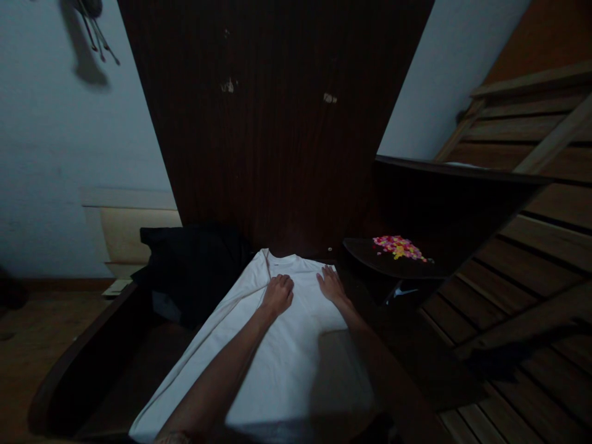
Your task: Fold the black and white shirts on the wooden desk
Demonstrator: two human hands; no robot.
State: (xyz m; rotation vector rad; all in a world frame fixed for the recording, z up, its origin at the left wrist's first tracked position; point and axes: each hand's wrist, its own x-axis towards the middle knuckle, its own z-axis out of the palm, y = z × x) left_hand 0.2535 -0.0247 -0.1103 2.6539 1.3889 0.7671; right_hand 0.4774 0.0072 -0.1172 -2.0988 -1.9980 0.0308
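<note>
A white long-sleeved shirt lies spread on a dark wooden surface, its collar at the far end. On its left side a sleeve is folded along the body. My left hand rests on the upper middle of the shirt, fingers slightly bent and pressed to the fabric, below the collar. My right hand lies flat near the shirt's upper right edge, fingers apart. Shadow covers the lower right part of the shirt.
A dark cloth is heaped left of the shirt. On the right, a rounded shelf carries small pink, red and yellow pieces. A tall dark panel rises behind. Wooden slats stand at the far right.
</note>
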